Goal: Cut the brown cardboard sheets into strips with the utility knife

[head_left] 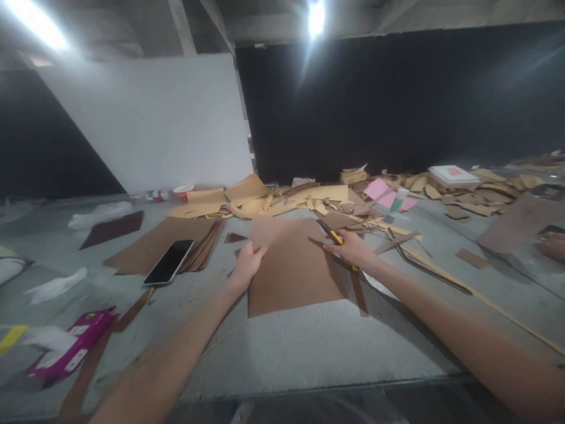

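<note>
A brown cardboard sheet point(293, 268) is in front of me, its near edge slightly raised over the table. My left hand point(248, 263) grips its left edge with the thumb on top. My right hand point(351, 247) is closed around a yellow and black utility knife point(336, 237), which points up and to the left. The thumb and fingers of that hand are also at the sheet's right edge; whether they pinch it I cannot tell. Just below my right hand lies a narrow brown strip point(359, 294).
On the left, a phone point(170, 263) rests on a stack of brown sheets point(145, 241). A purple packet point(73, 347) lies nearer me. Cardboard scraps point(309, 197) are heaped along the back, with a white box point(453, 175) at right. Long thin strips point(481, 294) cross the right side.
</note>
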The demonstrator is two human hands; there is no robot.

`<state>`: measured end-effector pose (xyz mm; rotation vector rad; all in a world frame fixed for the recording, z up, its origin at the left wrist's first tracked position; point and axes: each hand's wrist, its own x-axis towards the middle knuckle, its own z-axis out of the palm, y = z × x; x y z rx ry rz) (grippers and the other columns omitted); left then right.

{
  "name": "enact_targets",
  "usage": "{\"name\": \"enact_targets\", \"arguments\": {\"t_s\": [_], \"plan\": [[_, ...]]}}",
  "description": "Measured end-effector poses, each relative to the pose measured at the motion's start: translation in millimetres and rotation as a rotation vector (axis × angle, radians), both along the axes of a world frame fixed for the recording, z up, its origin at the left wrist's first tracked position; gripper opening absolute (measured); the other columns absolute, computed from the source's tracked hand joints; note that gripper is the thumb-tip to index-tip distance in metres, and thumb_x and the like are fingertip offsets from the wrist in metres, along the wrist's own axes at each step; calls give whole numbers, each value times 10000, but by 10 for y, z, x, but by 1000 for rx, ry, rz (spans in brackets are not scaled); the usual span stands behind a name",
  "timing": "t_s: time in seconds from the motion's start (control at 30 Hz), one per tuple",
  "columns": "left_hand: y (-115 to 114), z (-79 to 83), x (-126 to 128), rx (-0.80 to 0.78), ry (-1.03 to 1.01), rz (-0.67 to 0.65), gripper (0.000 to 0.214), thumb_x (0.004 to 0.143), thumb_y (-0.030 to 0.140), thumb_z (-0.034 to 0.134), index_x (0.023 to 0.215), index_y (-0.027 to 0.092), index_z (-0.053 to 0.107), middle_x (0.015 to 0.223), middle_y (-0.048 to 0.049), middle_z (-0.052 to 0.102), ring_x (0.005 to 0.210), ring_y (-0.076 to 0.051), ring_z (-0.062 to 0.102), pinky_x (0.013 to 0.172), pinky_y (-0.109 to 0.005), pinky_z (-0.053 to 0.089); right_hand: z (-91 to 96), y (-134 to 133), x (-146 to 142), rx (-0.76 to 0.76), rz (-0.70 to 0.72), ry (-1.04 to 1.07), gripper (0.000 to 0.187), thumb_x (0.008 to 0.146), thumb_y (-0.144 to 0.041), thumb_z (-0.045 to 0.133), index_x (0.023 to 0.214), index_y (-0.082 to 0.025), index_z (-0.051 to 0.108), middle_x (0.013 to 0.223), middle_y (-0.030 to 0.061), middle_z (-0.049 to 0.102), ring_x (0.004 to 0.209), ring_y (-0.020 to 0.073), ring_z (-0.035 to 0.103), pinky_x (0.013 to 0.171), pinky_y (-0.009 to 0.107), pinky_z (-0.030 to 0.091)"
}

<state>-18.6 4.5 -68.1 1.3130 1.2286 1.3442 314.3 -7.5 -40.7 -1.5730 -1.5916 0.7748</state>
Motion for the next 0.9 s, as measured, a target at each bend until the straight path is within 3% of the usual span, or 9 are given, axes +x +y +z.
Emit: {"name": "enact_targets", "arguments": {"t_s": [0.1, 0.27, 0.4, 0.5, 0.7, 0.9], "plan": [[-10, 28, 30, -4, -32, -18, 302, 828, 339, 872, 1086, 194, 814, 1175, -146, 834, 1252, -397, 729, 1127, -525, 527, -15, -1, -4, -25, -8, 3, 402, 785, -456, 823, 1059, -165, 772, 603, -26, 631, 493, 148, 527, 498, 263, 359], [-39, 126, 93, 52, -104, -2, 396, 850, 429, 887, 1152, 194, 782, 1274, -145, 809, 1262, -370, 732, 1126, -507, 541, 8, -16, -12, 67, -60, 86, 420, 799, -525, 785, 1053, -191, 749, 603, -31, 608, 470, 146, 507, 473, 266, 358], [-48, 172, 122, 98, -233, -43, 514, 927, 599, 791, 1254, 204, 759, 1348, -132, 786, 1334, -350, 701, 1139, -477, 546, 81, -56, -20, 48, -60, 186, 501, 784, -611, 772, 1057, -193, 739, 502, -71, 480, 416, 137, 426, 427, 262, 292], [-24, 163, 116, 74, -315, -88, 589, 925, 674, 750, 1244, 180, 778, 1340, -137, 792, 1374, -362, 680, 1158, -485, 538, 91, -55, -2, 35, -73, 165, 504, 778, -629, 784, 1020, -188, 739, 485, -68, 472, 412, 137, 422, 424, 263, 281], [-7, 184, 94, 21, -345, -175, 599, 883, 627, 820, 1258, 160, 800, 1283, -153, 816, 1356, -396, 694, 1161, -519, 542, 19, 6, 65, 57, -51, 69, 474, 718, -622, 869, 867, -205, 698, 578, -24, 590, 488, 145, 493, 456, 262, 330], [-35, 277, 117, -63, -430, -256, 550, 967, 558, 738, 1321, 138, 770, 1301, -167, 807, 1339, -385, 713, 1159, -527, 555, 56, 21, 90, 21, -43, 80, 502, 669, -652, 889, 772, -209, 678, 555, -39, 532, 503, 130, 442, 469, 261, 315]]}}
